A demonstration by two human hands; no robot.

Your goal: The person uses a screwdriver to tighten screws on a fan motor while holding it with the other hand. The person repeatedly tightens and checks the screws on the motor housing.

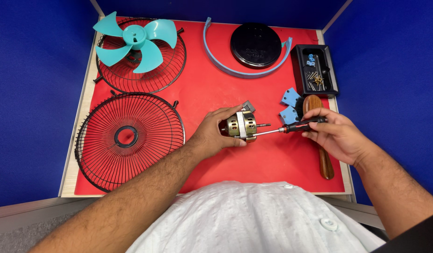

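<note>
A brass-coloured fan motor [241,126] is gripped in the left hand [215,133] above the red mat [216,89]. A screwdriver [291,128], clasped in the right hand [336,136], is pressed to the motor's side. Two black wire fan guards [127,136] lie well to the left.

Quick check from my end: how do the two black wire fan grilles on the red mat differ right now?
The far grille has the teal fan blade lying on it; the near grille carries nothing. The near grille shows an open ring at its centre, while the far grille's centre is covered by the blade. The near grille looks larger in this view and reaches the red mat's left edge. Both are round, black, and untouched by either hand.
</note>
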